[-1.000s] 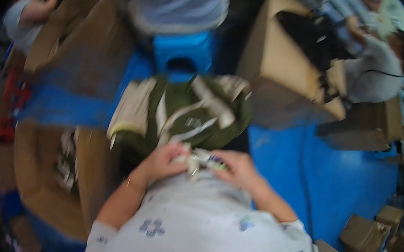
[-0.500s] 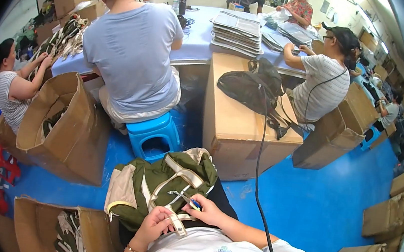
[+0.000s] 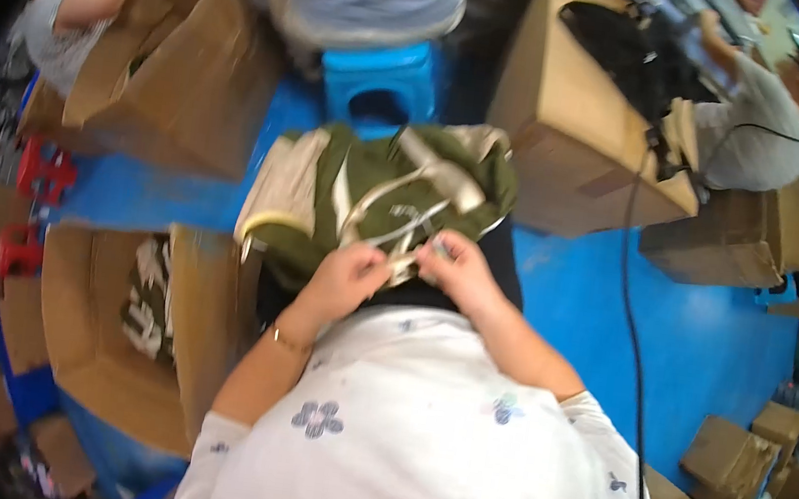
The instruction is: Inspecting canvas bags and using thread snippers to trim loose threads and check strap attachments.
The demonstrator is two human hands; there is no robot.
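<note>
An olive-green and beige bag [image 3: 380, 162] lies across my lap, its pale webbing straps loose on top. My left hand [image 3: 353, 272] pinches a cream strap [image 3: 402, 268] near the bag's lower edge. Close beside it, my right hand [image 3: 460, 269] is closed round small snips [image 3: 441, 248], their metal end toward the bag. The fingers of both hands nearly meet at the strap. Motion blur hides whether the blades touch it.
An open carton [image 3: 191, 324] with similar green-and-beige pieces stands at my left; another carton [image 3: 179, 93] is farther ahead. A seated person's blue stool [image 3: 380, 83] is in front. A large box [image 3: 581, 152] bears a black bag [image 3: 624, 48]. A black cable [image 3: 635, 348] hangs at right.
My view has tilted downward, so the scene sits higher. My hands have come closer together at the strap, and the snips are now less plainly visible in my right hand.
</note>
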